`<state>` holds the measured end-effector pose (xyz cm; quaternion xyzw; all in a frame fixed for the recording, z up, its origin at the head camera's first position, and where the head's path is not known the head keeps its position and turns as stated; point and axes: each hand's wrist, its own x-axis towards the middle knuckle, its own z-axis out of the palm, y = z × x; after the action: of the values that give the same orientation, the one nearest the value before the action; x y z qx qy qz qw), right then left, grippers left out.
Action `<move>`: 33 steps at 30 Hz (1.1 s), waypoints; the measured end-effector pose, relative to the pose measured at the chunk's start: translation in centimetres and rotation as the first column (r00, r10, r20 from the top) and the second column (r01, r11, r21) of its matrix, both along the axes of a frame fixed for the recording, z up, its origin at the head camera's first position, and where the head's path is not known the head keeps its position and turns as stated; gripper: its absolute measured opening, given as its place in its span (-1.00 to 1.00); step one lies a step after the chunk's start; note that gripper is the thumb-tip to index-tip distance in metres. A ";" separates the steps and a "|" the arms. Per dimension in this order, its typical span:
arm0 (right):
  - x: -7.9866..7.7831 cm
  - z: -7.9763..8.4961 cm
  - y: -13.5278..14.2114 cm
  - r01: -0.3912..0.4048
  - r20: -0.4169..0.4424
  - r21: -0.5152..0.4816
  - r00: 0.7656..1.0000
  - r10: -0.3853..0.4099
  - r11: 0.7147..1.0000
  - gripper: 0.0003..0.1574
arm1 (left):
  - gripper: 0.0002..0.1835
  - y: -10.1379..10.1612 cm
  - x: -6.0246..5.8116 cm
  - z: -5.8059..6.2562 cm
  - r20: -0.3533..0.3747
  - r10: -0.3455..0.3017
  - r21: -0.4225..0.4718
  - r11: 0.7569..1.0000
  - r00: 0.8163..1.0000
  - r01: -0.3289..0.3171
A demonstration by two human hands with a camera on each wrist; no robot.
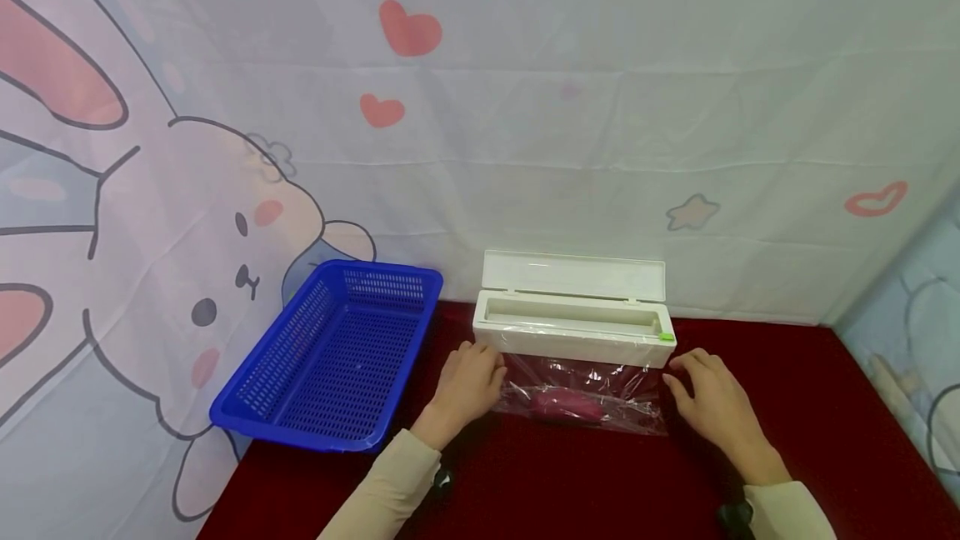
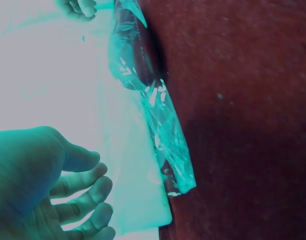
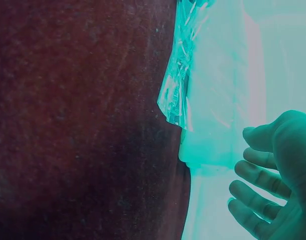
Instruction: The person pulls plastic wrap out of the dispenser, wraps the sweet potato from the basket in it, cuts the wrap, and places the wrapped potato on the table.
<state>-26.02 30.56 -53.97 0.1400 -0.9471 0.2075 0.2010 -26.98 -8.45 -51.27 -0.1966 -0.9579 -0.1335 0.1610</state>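
A white cling film dispenser [image 1: 573, 347] stands on the table with its lid [image 1: 573, 275] raised. Clear film [image 1: 633, 415] runs from it toward the front and lies over a dark pink oblong thing [image 1: 566, 404], whose kind I cannot tell. My left hand [image 1: 467, 382] is by the film's left edge, near the dispenser's front corner; in the left wrist view the same hand [image 2: 67, 190] has loosely bent fingers around nothing. Just off the film's right edge is my right hand [image 1: 708, 398]. Relaxed, parted fingers of that hand [image 3: 268, 185] hold nothing in the right wrist view.
A blue plastic basket [image 1: 390, 432] stands to the left on the dark red tabletop [image 1: 585, 490]. Behind the table hangs a pale printed cloth [image 1: 540, 123]. A small green piece [image 1: 666, 337] sits at the dispenser's right end.
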 end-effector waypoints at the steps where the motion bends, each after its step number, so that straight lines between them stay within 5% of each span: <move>1: 0.0 0.0 0.0 -0.002 -0.014 -0.001 1.000 0.002 1.000 -0.72 | -0.88 0.1 0.0 0.1 0.000 -0.004 0.001 1.000 1.000 0.004; 18: -1.0 0.6 0.2 -0.003 -0.111 -0.016 0.994 0.001 1.000 -0.53 | -0.87 1.9 -0.7 1.4 -0.083 -0.065 -0.002 0.998 0.994 0.065; 33: -2.5 1.3 0.2 -0.022 -0.056 0.031 0.998 0.024 0.999 -0.25 | -0.86 3.5 -0.7 1.6 -0.081 -0.106 -0.020 0.994 0.991 0.104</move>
<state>-28.48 30.73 -52.67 0.1599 -0.9424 0.1912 0.2231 -27.72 -4.95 -49.63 -0.2534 -0.9398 -0.1260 0.1914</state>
